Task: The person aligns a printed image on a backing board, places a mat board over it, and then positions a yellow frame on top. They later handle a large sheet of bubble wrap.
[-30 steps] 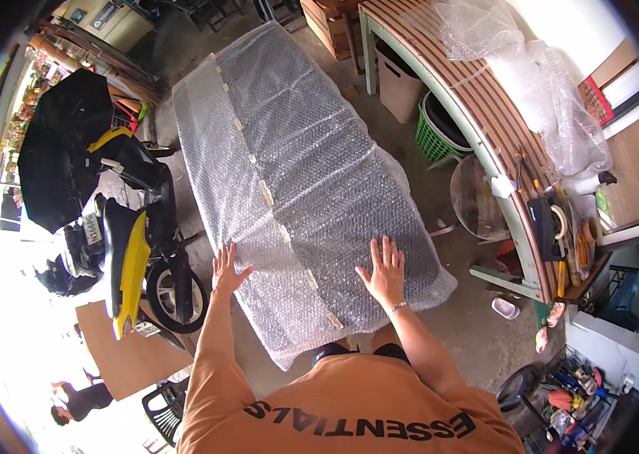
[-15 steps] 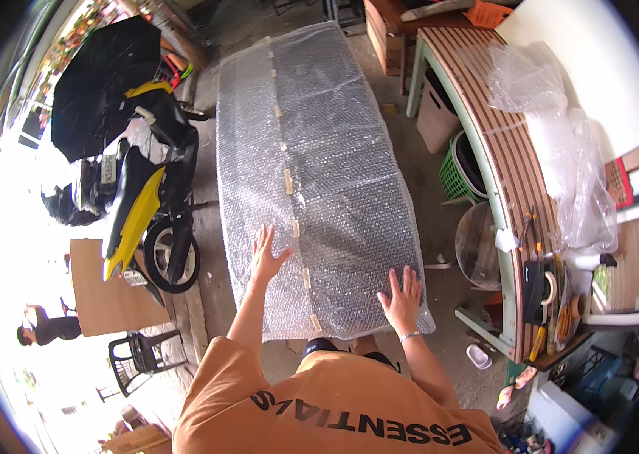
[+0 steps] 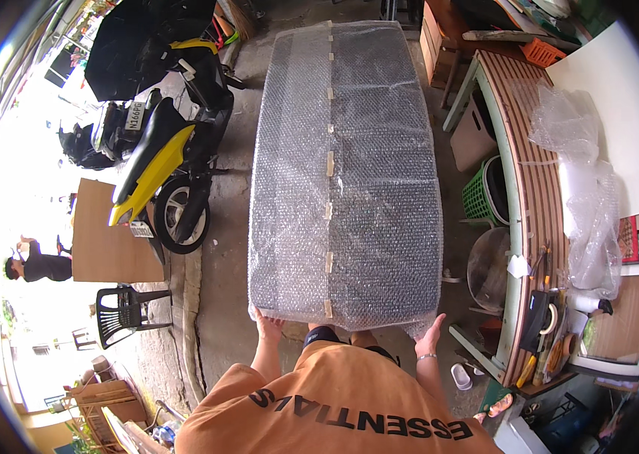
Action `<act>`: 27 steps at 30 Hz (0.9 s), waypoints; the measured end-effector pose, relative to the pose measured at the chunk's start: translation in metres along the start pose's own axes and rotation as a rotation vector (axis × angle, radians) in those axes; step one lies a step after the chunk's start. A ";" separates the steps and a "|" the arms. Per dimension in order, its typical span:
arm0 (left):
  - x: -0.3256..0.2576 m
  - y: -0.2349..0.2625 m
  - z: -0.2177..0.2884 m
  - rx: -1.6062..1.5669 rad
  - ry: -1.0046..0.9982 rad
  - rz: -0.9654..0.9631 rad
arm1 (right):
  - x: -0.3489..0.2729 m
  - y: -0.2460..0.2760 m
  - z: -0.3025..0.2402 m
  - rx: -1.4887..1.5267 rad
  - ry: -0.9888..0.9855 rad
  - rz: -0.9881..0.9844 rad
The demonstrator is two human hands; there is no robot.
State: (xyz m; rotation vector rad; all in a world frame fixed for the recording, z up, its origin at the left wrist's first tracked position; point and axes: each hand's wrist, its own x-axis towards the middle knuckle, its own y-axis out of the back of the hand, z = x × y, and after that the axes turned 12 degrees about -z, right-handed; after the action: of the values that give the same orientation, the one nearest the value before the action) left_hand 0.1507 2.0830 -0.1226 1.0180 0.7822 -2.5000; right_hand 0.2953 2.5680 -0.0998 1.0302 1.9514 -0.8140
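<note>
A long flat slab wrapped in clear bubble wrap [image 3: 384, 189] lies in front of me, with short strips of beige tape [image 3: 329, 164] along a lengthwise seam. My left hand [image 3: 268, 327] is closed at its near left corner, the fingers partly hidden by the wrap's edge. At the near right corner my right hand [image 3: 429, 337] grips the loose end of the bubble wrap, thumb up along the outer side. What lies inside the wrap looks dark grey and cannot be made out.
A yellow and black motorcycle [image 3: 155, 163] stands to the left, near a black plastic chair [image 3: 119, 314]. On the right, a slatted wooden bench [image 3: 520, 136] carries loose bubble wrap [image 3: 592, 219] and hand tools. Below it sits a green basket [image 3: 477, 198]. Someone in dark clothes [image 3: 46, 266] is at far left.
Both hands have come off the top of the wrapped slab, back toward me, and now hold its near corners. My view has shifted, so the slab appears straighter.
</note>
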 end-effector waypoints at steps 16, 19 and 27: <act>0.010 -0.037 0.017 -0.450 -0.153 -0.043 | 0.047 0.060 -0.048 0.215 0.304 0.188; 0.010 -0.045 0.017 -0.405 -0.101 -0.167 | 0.050 0.071 -0.049 0.253 0.373 0.243; 0.020 -0.044 0.012 -0.407 -0.143 -0.170 | 0.054 0.088 -0.033 0.429 0.218 0.097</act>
State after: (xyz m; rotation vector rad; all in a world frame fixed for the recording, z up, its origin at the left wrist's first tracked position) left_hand 0.1093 2.1086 -0.1132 0.6487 1.3089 -2.3700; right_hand 0.3404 2.6558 -0.1447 1.5069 1.9283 -1.1351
